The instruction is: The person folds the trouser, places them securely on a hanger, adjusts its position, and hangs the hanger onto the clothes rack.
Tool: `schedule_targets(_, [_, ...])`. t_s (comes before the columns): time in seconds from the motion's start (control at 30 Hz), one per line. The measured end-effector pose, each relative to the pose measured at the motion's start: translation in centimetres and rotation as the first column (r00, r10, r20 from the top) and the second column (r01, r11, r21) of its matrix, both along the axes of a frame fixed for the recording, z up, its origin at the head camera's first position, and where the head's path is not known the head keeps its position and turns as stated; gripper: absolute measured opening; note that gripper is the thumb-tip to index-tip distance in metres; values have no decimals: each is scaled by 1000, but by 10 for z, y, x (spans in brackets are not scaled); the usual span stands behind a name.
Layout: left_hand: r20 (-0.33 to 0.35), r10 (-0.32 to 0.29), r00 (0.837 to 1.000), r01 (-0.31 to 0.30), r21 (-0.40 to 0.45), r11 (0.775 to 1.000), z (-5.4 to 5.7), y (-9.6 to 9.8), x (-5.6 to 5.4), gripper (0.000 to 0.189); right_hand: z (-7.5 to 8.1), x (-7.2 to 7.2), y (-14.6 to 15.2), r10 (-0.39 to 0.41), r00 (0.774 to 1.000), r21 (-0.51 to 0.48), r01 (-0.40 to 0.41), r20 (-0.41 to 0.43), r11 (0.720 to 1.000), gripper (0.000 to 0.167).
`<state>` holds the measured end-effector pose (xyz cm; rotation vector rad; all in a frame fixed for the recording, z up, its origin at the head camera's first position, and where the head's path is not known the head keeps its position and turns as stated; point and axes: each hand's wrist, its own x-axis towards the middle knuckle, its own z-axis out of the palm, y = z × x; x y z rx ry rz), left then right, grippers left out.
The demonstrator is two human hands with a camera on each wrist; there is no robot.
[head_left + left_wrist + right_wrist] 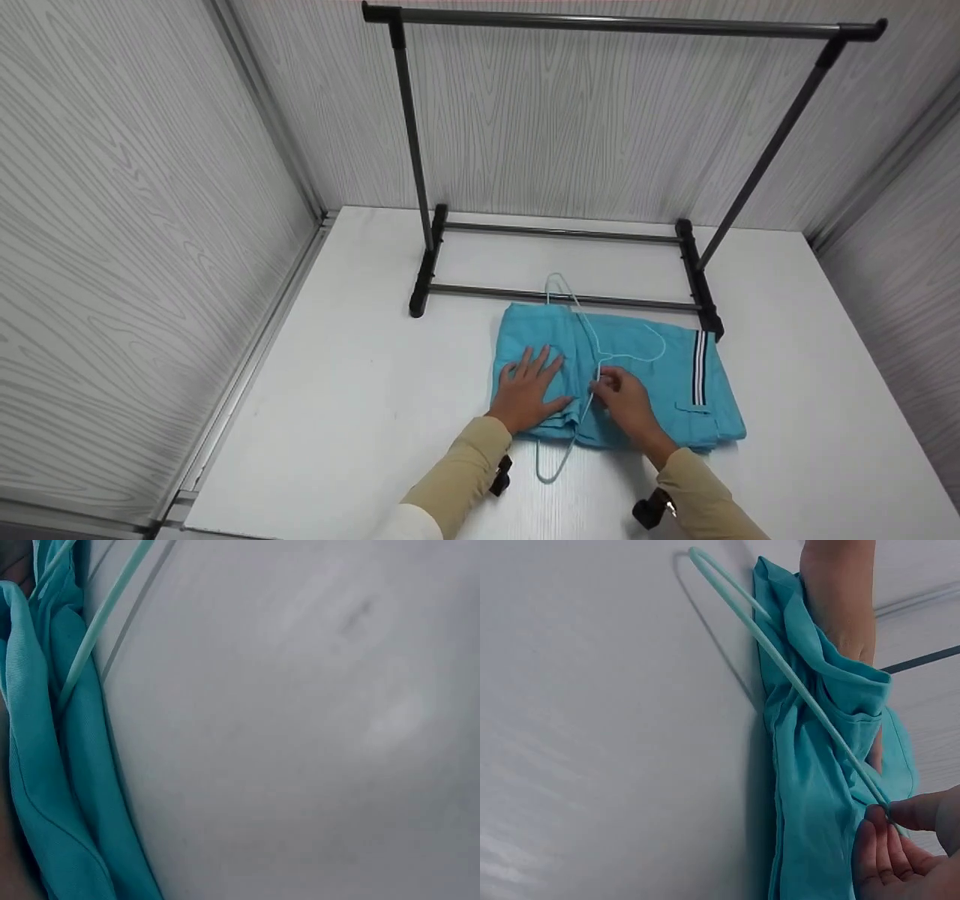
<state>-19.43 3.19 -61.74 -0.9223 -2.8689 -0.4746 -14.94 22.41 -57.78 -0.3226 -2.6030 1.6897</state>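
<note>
Folded turquoise trousers (667, 375) lie flat on the white table, a black-and-white stripe near their right end. A pale mint clothes hanger (663, 346) crosses them, its hook pointing right and its ends reaching past the cloth's far and near edges. With fingers spread, my left hand (523, 394) presses on the left, folded-over part of the trousers. My right hand (626, 401) pinches the hanger close to the base of its hook. In the right wrist view, thumb and fingertips meet on the hanger (810, 699). Cloth hides the hanger's lower bar.
A dark metal clothes rack (559, 294) stands behind the trousers, its top rail (615, 22) high above the table. The hanger's far end overlaps the rack's front base bar. Grey wood-grain panels (135, 225) enclose the table (337, 375) at the left, back and right.
</note>
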Motion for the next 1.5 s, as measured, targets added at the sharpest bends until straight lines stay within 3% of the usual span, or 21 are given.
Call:
schedule_targets(0.13, [43, -17, 999, 10, 160, 987, 6, -6, 0, 61, 7, 1, -4, -7, 998, -17, 6, -61, 1000, 31])
schedule_targets(0.27, [130, -56, 990, 14, 303, 953, 15, -14, 1, 51, 14, 1, -10, 21, 990, -6, -22, -139, 1000, 30])
schedule_targets(0.4, [229, -83, 970, -20, 413, 910, 21, -19, 1, 43, 22, 0, -17, 79, 971, 81, -63, -227, 995, 29])
schedule_targets(0.47, [295, -101, 950, -62, 495, 867, 23, -21, -1, 40, 23, -1, -20, 106, 957, 118, -76, -270, 990, 30])
schedule_targets(0.63, [451, -121, 884, -230, 647, 727, 29, -30, -7, 44, 27, -5, -33, 139, 932, 150, -93, -334, 984, 31])
schedule_targets(0.7, [481, -110, 870, -280, 664, 694, 30, -33, -9, 47, 29, -6, -39, 137, 930, 127, -99, -340, 987, 30])
schedule_targets(0.73, [491, -106, 864, -293, 664, 688, 31, -35, -9, 48, 31, -6, -41, 137, 930, 104, -108, -342, 989, 30])
schedule_targets(0.77, [495, -108, 862, -292, 659, 693, 32, -36, -9, 48, 32, -6, -43, 136, 932, 80, -116, -336, 990, 29])
schedule_targets(0.8, [496, -109, 861, -280, 643, 713, 32, -38, -8, 48, 33, -6, -45, 138, 934, 56, -126, -330, 990, 29])
schedule_targets(0.87, [479, -96, 873, -221, 563, 796, 31, -40, -6, 51, 36, -6, -48, 145, 938, 15, -148, -313, 989, 29])
schedule_targets(0.93, [438, -88, 894, -128, 439, 889, 28, -41, -2, 56, 38, -5, -51, 159, 942, -7, -168, -295, 986, 27])
schedule_targets(1.0, [371, -81, 925, -43, 314, 949, 25, -41, 1, 60, 39, -5, -54, 175, 945, -6, -184, -278, 983, 25])
schedule_targets(1.1, [303, -74, 950, 7, 217, 976, 22, -40, 3, 65, 40, -6, -58, 188, 945, 4, -194, -267, 981, 24])
schedule_targets(1.2, [298, -60, 953, -24, 271, 962, 22, -40, 3, 58, 40, -6, -63, 193, 943, -6, -202, -270, 979, 26])
schedule_targets(1.27, [339, -59, 939, -82, 388, 918, 24, -42, 2, 49, 40, -6, -66, 192, 944, -26, -206, -267, 978, 27])
schedule_targets(1.3, [369, -57, 928, -128, 457, 880, 26, -43, 1, 45, 40, -6, -68, 192, 945, -37, -209, -265, 977, 27])
schedule_targets(1.33, [403, -64, 913, -179, 535, 826, 28, -44, 0, 42, 39, -6, -69, 192, 946, -49, -212, -261, 976, 27])
schedule_targets(1.4, [472, -103, 876, -283, 675, 682, 32, -47, -3, 41, 38, -6, -72, 189, 947, -57, -210, -258, 976, 26])
schedule_targets(1.43, [498, -132, 857, -329, 726, 604, 35, -48, -5, 42, 38, -6, -72, 189, 947, -55, -210, -260, 976, 26])
schedule_targets(1.5, [535, -173, 827, -403, 778, 481, 40, -50, -7, 47, 36, -6, -72, 190, 942, -19, -203, -278, 979, 23])
